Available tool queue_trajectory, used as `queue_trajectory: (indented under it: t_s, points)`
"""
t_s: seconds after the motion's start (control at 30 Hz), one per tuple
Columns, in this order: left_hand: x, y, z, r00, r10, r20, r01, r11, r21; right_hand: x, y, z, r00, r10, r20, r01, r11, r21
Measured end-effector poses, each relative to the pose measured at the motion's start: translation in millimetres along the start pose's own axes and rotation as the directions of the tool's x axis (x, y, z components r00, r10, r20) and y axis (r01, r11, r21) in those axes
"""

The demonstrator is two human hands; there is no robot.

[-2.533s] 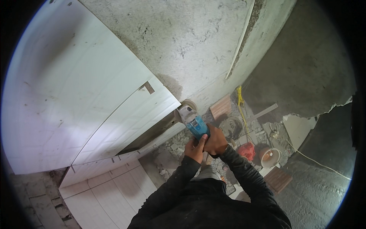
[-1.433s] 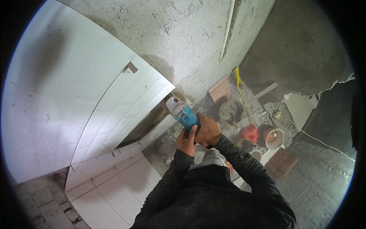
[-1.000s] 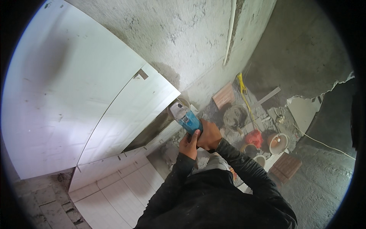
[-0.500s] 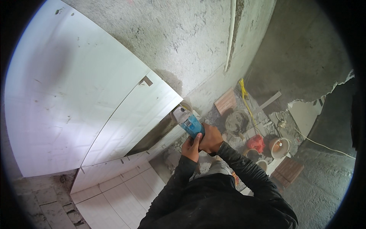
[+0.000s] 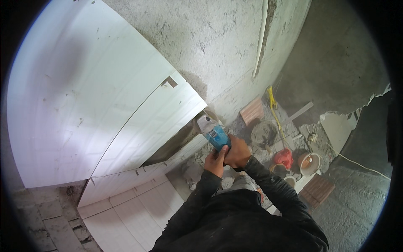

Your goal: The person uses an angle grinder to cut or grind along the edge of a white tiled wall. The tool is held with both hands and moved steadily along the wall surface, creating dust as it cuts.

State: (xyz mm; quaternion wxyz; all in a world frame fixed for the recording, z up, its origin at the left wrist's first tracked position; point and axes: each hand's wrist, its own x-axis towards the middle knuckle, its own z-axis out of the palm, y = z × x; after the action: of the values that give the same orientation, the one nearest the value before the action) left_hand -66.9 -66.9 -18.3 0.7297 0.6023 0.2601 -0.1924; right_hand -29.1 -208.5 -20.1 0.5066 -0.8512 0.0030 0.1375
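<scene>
Both my hands are wrapped round a blue angle grinder (image 5: 216,135) with a grey metal head. My left hand (image 5: 215,162) grips the near end of its body, thumb laid along the top. From the other side my right hand (image 5: 237,152) closes over the rear of the tool. The grinder's head sits at the lower right corner of a large white wall tile (image 5: 156,122), beside a dark gap (image 5: 174,145) in the tiling. Its disc is mostly hidden, so contact with the tile edge is hard to tell.
Below the gap runs a row of white tiles (image 5: 138,201). Rubble covers the floor at right, with a mortar bucket (image 5: 264,133), a red plastic bag (image 5: 283,158), an orange-lined bucket (image 5: 309,163), a yellow cable (image 5: 275,110) and brown tiles (image 5: 317,190). Rough bare wall (image 5: 201,42) rises above.
The view has shifted slightly, so the wall and tiles appear a little further right. My grip is the same, and the grinder stays at the tile's corner.
</scene>
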Motion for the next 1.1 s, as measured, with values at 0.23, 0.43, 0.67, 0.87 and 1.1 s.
queue_trajectory:
  t_s: [0.23,0.43,0.67,0.87,1.1]
  points:
    - [-16,-34,0,0.983,0.037,0.182,-0.035,0.999,-0.015,-45,12,4,0.987,0.080,-0.139,-0.077,0.997,0.024]
    - [-24,-86,-41,0.837,-0.200,0.510,0.302,0.945,-0.124,-94,7,2,0.918,0.265,-0.294,-0.222,0.960,0.172]
    - [-40,-112,-82,0.590,-0.305,0.748,-0.088,0.896,0.435,-140,-22,49,0.799,0.375,-0.470,-0.247,0.917,0.313]
    - [-52,-101,-140,0.560,-0.381,0.736,0.221,0.925,0.310,-168,-52,139,0.712,0.404,-0.574,-0.147,0.885,0.441]
    - [-83,-51,-215,0.549,-0.421,0.722,-0.089,0.830,0.551,-200,-72,212,0.834,0.321,-0.450,0.119,0.691,0.713]
